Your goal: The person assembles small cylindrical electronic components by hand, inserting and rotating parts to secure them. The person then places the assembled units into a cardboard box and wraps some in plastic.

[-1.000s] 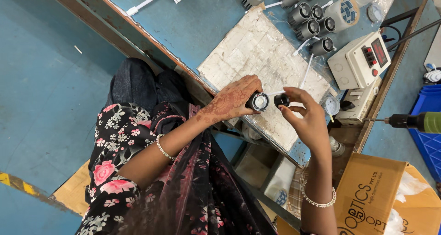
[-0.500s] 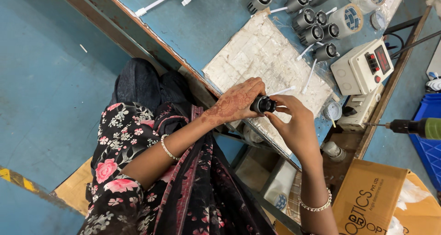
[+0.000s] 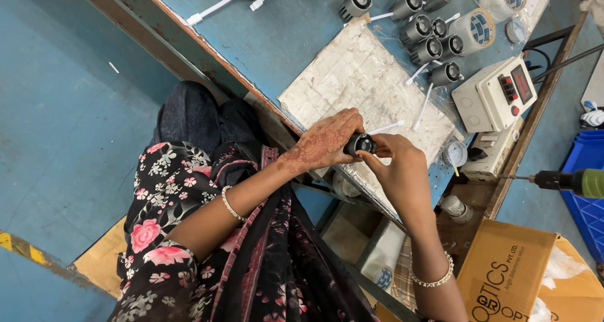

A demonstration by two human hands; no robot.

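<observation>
My left hand (image 3: 324, 139) grips a small black cylindrical lamp housing (image 3: 360, 144) over the near edge of a worn white work pad (image 3: 358, 83). A white lead (image 3: 387, 127) trails from the housing. My right hand (image 3: 399, 168) meets it from the right, its fingertips pressed on the housing's round front, where a small part is hidden under them. Both hands touch the housing.
Several more black housings (image 3: 428, 26) with white leads lie at the far side of the blue bench (image 3: 277, 32). A white control box (image 3: 494, 95) sits to the right, a powered screwdriver (image 3: 566, 182) hangs beyond it, with a cardboard box (image 3: 516, 271) and blue bin (image 3: 588, 171) nearby.
My hands were apart, the left with the housing and the right with a small black part. They have come together, and the right fingers now press on the housing's front.
</observation>
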